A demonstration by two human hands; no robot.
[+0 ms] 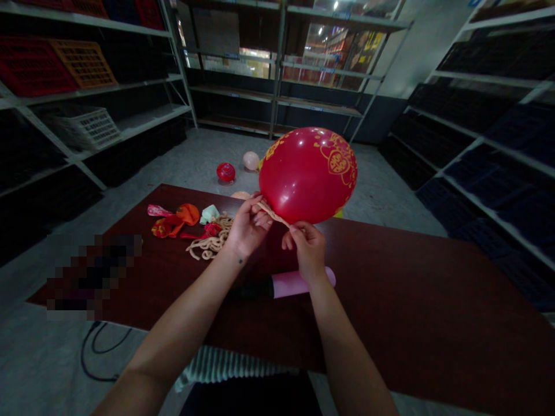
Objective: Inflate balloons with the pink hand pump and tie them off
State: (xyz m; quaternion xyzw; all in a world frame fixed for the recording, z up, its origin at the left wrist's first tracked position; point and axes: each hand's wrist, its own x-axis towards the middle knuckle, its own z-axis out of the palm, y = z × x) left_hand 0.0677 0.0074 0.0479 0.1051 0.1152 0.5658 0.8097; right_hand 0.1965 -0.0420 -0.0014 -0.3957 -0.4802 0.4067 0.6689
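A large inflated red balloon (303,173) with yellow printed hearts is held up above the table. Across its lower left end runs a beige cord (274,215), stretched between my two hands. My left hand (249,228) is closed on the cord's left part, close to the balloon's neck, which is mostly hidden. My right hand (307,245) pinches the cord's other part between thumb and fingers. Below the right hand a pink and black hand pump (288,284) lies on the table, partly covered by that wrist.
Deflated balloons (188,215) and a heap of beige cords (208,247) lie left on the brown table (390,289). A red balloon (226,172) and a pale one (251,161) rest on the floor beyond. Shelves with crates (82,60) stand around.
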